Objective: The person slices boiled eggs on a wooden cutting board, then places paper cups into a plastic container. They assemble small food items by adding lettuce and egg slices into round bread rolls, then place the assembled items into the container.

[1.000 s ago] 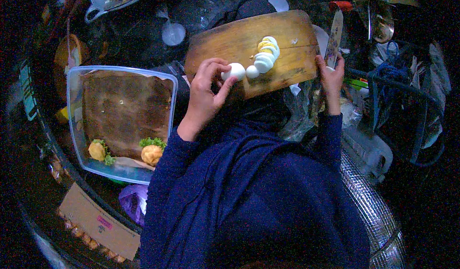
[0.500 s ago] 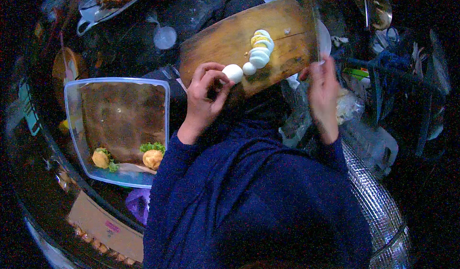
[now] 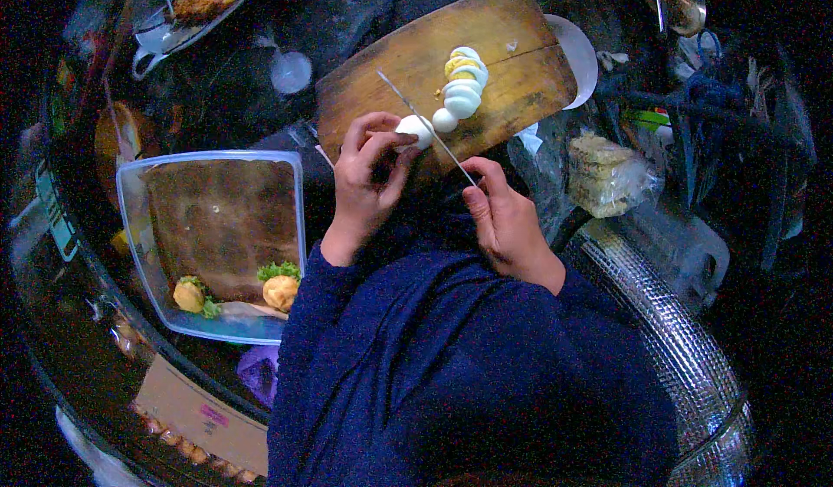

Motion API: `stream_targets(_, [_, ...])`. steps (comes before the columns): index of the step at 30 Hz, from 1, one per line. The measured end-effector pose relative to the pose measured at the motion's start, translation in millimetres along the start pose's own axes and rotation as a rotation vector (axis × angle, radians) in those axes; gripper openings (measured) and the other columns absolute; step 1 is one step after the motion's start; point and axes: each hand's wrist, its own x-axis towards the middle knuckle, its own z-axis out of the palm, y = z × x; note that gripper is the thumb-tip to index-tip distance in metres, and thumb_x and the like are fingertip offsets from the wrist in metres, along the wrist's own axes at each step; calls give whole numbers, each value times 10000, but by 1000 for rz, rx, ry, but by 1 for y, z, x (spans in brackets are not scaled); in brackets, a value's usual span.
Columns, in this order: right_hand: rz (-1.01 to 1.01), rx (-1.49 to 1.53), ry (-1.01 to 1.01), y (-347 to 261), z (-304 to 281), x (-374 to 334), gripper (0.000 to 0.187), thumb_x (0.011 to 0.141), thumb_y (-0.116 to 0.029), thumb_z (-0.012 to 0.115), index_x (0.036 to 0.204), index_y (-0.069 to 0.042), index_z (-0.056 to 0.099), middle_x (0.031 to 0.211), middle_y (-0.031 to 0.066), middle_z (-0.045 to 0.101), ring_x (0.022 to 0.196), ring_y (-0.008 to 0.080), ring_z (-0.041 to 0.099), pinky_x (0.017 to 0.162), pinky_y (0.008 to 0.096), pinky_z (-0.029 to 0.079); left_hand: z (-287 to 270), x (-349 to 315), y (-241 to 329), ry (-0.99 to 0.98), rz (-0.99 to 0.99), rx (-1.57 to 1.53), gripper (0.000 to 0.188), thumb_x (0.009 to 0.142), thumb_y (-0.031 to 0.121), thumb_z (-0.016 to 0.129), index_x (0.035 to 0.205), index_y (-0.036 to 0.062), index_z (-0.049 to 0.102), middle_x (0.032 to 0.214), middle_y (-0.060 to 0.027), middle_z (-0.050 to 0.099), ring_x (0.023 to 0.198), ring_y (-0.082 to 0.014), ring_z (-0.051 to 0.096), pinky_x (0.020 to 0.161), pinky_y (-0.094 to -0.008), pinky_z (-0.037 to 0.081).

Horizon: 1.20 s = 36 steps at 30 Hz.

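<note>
On the wooden cutting board (image 3: pixel 369 71) lies a row of boiled egg slices (image 3: pixel 464 79), some showing yellow yolk, with a small white end piece (image 3: pixel 445 120) below them. My left hand (image 3: pixel 363 179) is closed on a peeled boiled egg (image 3: pixel 413 130) at the board's near edge. My right hand (image 3: pixel 514 231) grips a thin knife (image 3: pixel 447 150), its handle hidden in the fingers. The narrow blade slants up and left across the egg's right side. Whether the blade has entered the egg, I cannot tell.
Left of me stands a clear plastic box (image 3: pixel 301 201) with two buns and lettuce inside. A pan (image 3: pixel 156 40) of brown food is at the far left. Bagged bread slices (image 3: pixel 599 175) lie at the right, near a silver quilted roll (image 3: pixel 659 322). A cardboard piece (image 3: pixel 195 413) is at lower left.
My right hand has come left and down from beyond the board's right end, bringing the knife over to the egg. My left hand keeps its hold on the egg.
</note>
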Motion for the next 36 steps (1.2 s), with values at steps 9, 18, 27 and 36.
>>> stream_targets(9, [-35,-109,15,8,4,-2,333,969,-306,442,1241,-114,420,1014,194,589,774,443,609,623,521,519,2,0,4,-10,21,135,265,706,31,755,940,37,629,1038,-142,584,869,-273,633,729,-341,522])
stream_targets(18, [20,-180,-9,6,3,-4,256,956,-233,485,1190,-129,475,1020,169,613,840,406,615,669,476,526,4,-2,4,-50,43,209,291,723,33,750,984,19,623,989,-149,580,880,-296,610,740,-353,520])
stream_targets(27, [24,-394,-87,7,2,-4,410,889,-148,544,1283,-121,435,932,164,607,737,372,630,619,465,536,6,-1,6,-50,38,236,297,721,43,755,989,29,628,971,-142,581,878,-297,602,764,-359,510])
stream_targets(36, [12,-482,-99,-1,0,2,501,854,-128,579,1326,-138,410,858,159,575,654,377,618,595,477,532,7,-2,4,-39,27,209,286,719,35,752,976,43,626,979,-141,586,884,-304,597,770,-366,502])
